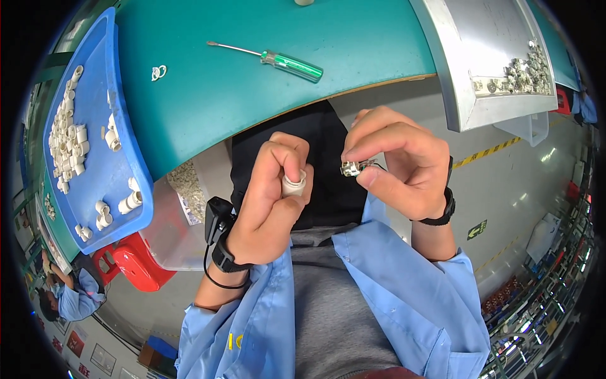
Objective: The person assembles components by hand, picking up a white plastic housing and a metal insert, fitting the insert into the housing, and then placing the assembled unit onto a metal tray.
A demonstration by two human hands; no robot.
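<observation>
My left hand (276, 189) is closed around a small white plastic cylindrical housing (294, 184), its open end turned up toward me. Between thumb and fingertips, my right hand (398, 164) pinches a small metal-and-white fitting (351, 168) with thin metal prongs. A gap of dark trouser cloth separates the two parts, and both hands are above my lap, just off the table's front edge. On the green table (189, 95) lies a screwdriver (291, 66) with a green clear handle. To its left is a small white ring-shaped piece (158, 72).
A blue tray (136, 145) at left carries many white housings (69, 145). At right, a metal tray (464, 107) holds a heap of small metal fittings (530, 71). Below the table's left side stand a clear bin (167, 234) and a red stool (140, 262). Another person (74, 294) sits far left.
</observation>
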